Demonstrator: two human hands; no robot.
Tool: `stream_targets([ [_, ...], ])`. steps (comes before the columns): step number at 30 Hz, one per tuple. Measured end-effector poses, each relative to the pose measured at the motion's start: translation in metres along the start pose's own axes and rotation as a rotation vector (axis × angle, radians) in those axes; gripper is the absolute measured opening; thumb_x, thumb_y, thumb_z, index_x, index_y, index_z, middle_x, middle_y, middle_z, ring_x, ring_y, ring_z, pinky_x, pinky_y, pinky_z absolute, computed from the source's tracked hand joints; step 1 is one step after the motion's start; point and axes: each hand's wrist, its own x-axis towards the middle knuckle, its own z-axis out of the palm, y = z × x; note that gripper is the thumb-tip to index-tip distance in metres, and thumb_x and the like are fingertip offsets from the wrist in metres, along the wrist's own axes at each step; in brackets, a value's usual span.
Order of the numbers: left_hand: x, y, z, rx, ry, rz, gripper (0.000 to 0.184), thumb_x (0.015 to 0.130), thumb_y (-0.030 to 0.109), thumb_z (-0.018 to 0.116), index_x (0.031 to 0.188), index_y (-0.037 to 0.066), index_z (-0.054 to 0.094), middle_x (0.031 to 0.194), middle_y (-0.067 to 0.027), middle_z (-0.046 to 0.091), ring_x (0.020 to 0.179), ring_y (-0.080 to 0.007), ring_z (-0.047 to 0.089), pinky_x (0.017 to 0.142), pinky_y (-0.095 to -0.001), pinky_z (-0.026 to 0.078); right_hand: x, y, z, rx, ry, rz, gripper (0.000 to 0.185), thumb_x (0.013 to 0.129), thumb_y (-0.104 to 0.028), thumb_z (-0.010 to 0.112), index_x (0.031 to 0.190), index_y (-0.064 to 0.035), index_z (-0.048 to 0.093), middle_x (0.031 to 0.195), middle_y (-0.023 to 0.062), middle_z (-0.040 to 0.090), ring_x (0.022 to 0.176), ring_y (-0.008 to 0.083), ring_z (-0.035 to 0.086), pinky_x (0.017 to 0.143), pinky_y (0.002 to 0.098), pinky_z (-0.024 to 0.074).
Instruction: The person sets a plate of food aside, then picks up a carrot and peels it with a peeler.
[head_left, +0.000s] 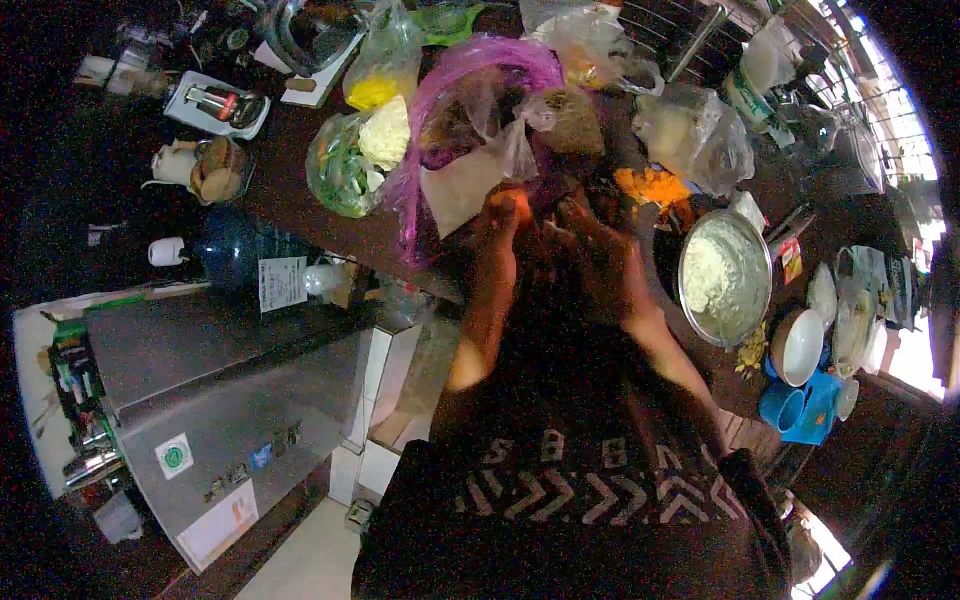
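From where I stand, the steel bowl (748, 312) of white powder (712, 270) is the easiest thing to steer by on this dark table (285, 190), and the work is going on to its left, a little farther from the person's body than its middle. There, an orange piece (513, 205) shows bright at the left hand (500, 215). To handle it well, I would say, keep a firm pinch with the fingertips drawn back, move the right hand (588, 228) in small, steady strokes, and keep both over the table, since the light is poor. Orange shreds (650, 187) lie just beyond the bowl and slightly left, near a clear plastic bag (700, 140) farther past it; best to keep the two apart. The left hand is closed to a narrow grip and seems to hold the orange piece. The right hand, between that one and the bowl, has its fingers bent; I cannot tell how far they are open, or whether they hold anything, in that shadow.
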Motion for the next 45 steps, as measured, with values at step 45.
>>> stream_targets([
  [45,0.0,-0.001,0.012,-0.523,0.029,-0.207,0.054,0.103,0.055,0.058,0.124,0.005,0.06,0.105,-0.0074,0.06,0.097,-0.0216,0.06,0.087,-0.0399,0.053,-0.005,-0.016,0.009,-0.77,0.059,-0.457,0.032,0.091,0.004,0.065,0.122,-0.002,0.071,0.113,0.0203,0.074,0.099,0.0342,0.073,0.084,0.0397,0.0568],
])
